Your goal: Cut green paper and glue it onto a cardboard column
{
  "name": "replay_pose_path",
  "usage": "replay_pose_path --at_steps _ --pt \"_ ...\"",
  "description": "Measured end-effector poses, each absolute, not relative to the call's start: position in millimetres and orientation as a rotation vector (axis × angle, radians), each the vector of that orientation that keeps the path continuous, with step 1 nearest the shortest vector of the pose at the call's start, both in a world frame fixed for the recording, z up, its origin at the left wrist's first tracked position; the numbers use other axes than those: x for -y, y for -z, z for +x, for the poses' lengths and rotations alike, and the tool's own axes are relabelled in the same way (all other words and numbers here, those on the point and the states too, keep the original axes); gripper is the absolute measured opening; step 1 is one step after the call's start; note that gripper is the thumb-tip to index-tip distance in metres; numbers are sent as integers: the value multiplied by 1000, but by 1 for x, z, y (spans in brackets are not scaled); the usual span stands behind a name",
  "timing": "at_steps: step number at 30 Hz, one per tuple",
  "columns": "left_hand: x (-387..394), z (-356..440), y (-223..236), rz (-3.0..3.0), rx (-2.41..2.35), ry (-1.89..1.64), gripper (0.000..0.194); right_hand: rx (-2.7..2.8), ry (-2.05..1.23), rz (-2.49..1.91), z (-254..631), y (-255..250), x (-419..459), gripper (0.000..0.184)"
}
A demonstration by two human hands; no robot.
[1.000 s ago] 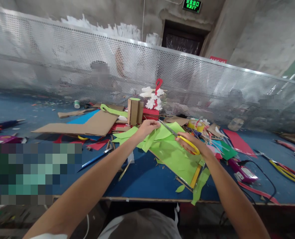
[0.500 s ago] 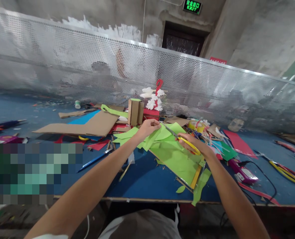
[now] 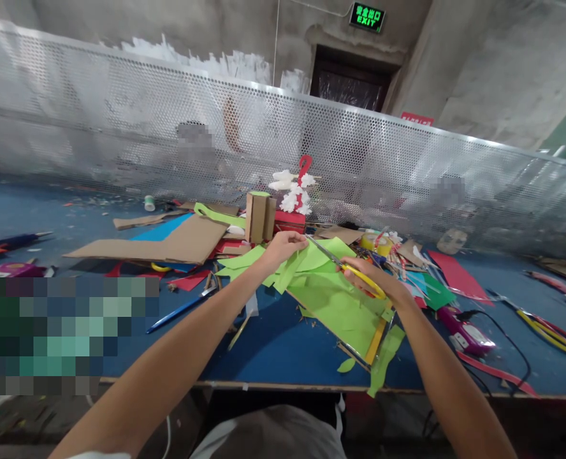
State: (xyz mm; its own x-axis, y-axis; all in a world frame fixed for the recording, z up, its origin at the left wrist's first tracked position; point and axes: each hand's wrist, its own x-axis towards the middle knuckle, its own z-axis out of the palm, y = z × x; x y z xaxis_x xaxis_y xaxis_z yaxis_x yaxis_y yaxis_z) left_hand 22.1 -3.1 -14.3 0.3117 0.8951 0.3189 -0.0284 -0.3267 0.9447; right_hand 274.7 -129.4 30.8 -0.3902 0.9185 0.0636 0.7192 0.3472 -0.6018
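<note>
**Looks like a cutting step**

Head: left hand (image 3: pixel 287 246) pinches green paper (image 3: pixel 290 273) over the tabletop (image 3: pixel 264 357); right hand (image 3: pixel 368 274) curled round scissors (image 3: pixel 329 255), tips by the left, blade gap unclear. Next move likely calls for steady paper. Count: one scissors held, one loose leaf cutout (image 3: pixel 345 365); paper overlaps, uncountable.

The left grip (image 3: pixel 283 247) hides the pinched edge of green paper (image 3: pixel 312 258); the right grip (image 3: pixel 377 273) covers part of the yellow-handled scissors (image 3: pixel 377 291). Well left of both, a pixelated block (image 3: pixel 67 331) masks what lies there.
</note>
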Motion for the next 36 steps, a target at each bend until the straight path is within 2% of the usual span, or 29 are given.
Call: replay_pose_path --at_steps 12,22,30,36 --pt "6 23 13 1436 -818 -1110 26 2356 -512 -1354 285 -24 117 55" --pt "6 23 13 1305 -789 -1062 19 2350 -510 -1400 287 -23 116 49" --pt "11 25 11 1371 -819 -1073 18 2236 -632 -1392 280 -27 122 51" --pt "15 24 8 1374 -816 -1069 14 2143 -888 -1496 281 -19 119 50"
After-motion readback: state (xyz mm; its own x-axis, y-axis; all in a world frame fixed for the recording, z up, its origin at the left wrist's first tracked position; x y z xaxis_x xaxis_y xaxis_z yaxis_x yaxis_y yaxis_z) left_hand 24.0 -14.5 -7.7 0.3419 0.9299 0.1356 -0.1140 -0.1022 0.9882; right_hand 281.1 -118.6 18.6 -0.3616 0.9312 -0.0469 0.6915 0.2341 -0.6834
